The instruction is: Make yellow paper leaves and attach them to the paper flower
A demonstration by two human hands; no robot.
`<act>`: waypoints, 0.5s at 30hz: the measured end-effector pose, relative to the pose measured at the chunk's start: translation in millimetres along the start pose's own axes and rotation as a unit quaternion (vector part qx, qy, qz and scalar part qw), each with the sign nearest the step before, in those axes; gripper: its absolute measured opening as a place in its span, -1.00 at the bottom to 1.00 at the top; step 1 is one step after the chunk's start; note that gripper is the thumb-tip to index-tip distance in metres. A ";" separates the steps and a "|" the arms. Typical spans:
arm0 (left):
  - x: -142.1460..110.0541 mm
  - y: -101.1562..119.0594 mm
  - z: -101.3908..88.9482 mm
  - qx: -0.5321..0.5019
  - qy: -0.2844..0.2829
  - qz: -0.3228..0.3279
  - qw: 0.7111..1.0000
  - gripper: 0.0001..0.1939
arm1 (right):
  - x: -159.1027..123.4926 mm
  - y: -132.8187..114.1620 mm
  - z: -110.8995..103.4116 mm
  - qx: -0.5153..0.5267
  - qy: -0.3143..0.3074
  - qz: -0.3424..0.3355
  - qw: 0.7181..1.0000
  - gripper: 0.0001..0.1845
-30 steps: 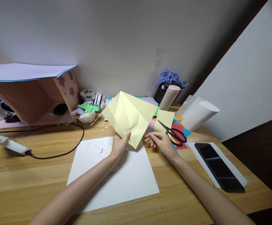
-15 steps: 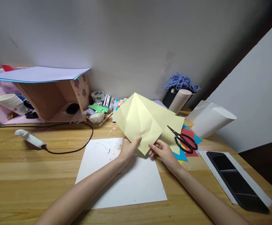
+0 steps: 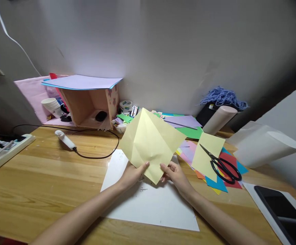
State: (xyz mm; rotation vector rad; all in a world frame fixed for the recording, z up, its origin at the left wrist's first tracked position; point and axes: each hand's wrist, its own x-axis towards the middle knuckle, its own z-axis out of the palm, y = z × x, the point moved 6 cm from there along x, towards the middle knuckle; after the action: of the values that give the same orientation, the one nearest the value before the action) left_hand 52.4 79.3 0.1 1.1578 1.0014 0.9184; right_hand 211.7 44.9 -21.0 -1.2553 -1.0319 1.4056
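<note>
Both my hands hold up a creased sheet of pale yellow paper (image 3: 150, 143), tilted with one corner pointing up and one toward me. My left hand (image 3: 134, 175) grips its lower left edge, thumb on top and the other fingers hidden behind. On the lower right edge, my right hand (image 3: 176, 175) pinches it between the thumb and curled fingers. Fold lines fan down from the top corner. Below the hands lies a large white sheet (image 3: 160, 211) with ink marks. Black-handled scissors (image 3: 223, 166) rest to the right on a smaller yellow piece (image 3: 206, 153).
Coloured paper scraps (image 3: 215, 183) lie under the scissors. A phone (image 3: 283, 211) and a rolled white sheet (image 3: 273, 146) are at right. At the back stand an open box (image 3: 86, 105), paper cups (image 3: 51, 104) and blue yarn (image 3: 223, 97). A corded white device (image 3: 65, 140) and power strip (image 3: 7, 154) are left.
The view has turned left, so the desk items appear farther right. Both hands still hold the yellow sheet, which now sits lower and no longer overlaps the smaller yellow piece.
</note>
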 end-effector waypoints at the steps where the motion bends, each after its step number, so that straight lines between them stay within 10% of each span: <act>1: -1.0 -1.8 -4.4 0.009 0.004 -0.006 1.000 -0.53 | 4.2 0.5 4.9 0.000 -0.003 0.000 1.000 -0.64; 15: 2.5 -6.8 -12.2 -0.080 0.025 0.010 0.996 -0.49 | 1.4 -3.8 12.8 0.009 0.024 -0.034 0.999 -0.62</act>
State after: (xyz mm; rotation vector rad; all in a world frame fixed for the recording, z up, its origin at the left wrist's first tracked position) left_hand 42.0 83.9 -8.2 1.0153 0.9391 1.0281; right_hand 199.4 47.0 -16.0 -1.2245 -1.0174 1.3239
